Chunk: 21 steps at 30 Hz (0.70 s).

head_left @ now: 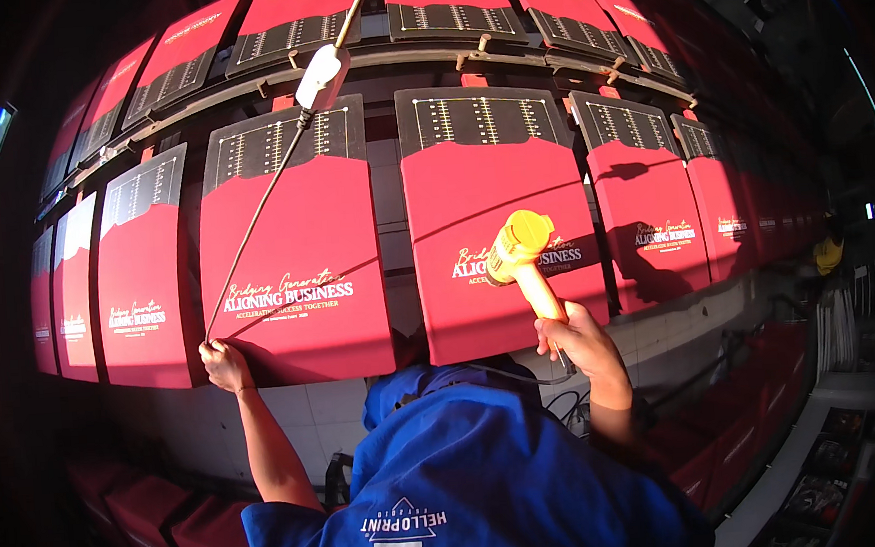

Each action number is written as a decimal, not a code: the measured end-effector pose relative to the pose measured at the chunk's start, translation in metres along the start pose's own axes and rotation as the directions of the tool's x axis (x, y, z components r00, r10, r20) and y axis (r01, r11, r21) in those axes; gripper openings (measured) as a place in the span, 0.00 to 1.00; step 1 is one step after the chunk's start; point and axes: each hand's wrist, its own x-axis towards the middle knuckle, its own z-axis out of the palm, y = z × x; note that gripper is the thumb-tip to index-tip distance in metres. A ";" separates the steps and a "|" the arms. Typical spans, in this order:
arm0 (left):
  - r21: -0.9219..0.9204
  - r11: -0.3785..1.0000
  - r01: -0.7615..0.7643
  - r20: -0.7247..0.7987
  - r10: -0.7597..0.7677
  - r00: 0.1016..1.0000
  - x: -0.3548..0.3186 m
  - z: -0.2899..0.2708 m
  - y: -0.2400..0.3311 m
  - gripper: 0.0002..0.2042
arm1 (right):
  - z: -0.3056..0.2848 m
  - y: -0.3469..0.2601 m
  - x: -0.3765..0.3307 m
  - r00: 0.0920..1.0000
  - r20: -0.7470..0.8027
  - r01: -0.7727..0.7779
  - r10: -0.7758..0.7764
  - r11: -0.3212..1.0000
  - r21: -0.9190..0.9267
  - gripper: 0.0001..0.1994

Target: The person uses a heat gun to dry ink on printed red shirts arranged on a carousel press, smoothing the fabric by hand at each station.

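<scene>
My right hand (582, 340) is closed round the handle of a yellow hair dryer (524, 243), held over a red fabric piece (493, 200) with white and gold print. A thin cord runs from the bottom of its handle. My left hand (226, 365) is closed on a dark cable (259, 219), near the lower left corner of another printed red piece (300, 242). This cable rises to a white socket connector (323, 78) hanging from above. Both red pieces lie on dark boards (473, 116) marked with pale scales; the underside of each piece is hidden.
More boards with red printed pieces (142, 282) stand in rows left, right and beyond. A metal rail (384, 58) with pegs separates the two rows. Covered red boards (152, 522) sit low behind me. Loose black cables (566, 401) hang near my right side.
</scene>
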 end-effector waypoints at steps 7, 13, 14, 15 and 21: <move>0.046 0.984 -0.174 -0.204 0.180 0.962 -0.002 0.015 -0.022 0.25 | -0.013 0.002 -0.002 0.999 -0.037 -0.009 0.009 1.000 -0.002 0.09; -0.072 0.891 -0.448 -0.205 0.427 0.881 -0.086 -0.001 0.041 0.26 | -0.023 0.010 -0.004 0.997 -0.075 -0.006 0.008 1.000 0.028 0.09; -0.072 0.816 -0.573 -0.187 0.553 0.812 -0.102 -0.001 0.047 0.27 | -0.028 0.008 -0.005 0.998 -0.067 -0.004 0.006 1.000 0.030 0.09; -0.126 0.736 -0.665 -0.116 0.654 0.747 -0.123 -0.001 0.061 0.27 | -0.032 0.007 -0.006 0.998 -0.066 -0.002 0.005 0.999 0.033 0.09; -0.461 0.326 -0.826 0.195 0.945 0.264 -0.259 -0.010 0.149 0.28 | -0.046 0.005 -0.010 0.996 -0.088 -0.017 0.023 0.998 0.068 0.10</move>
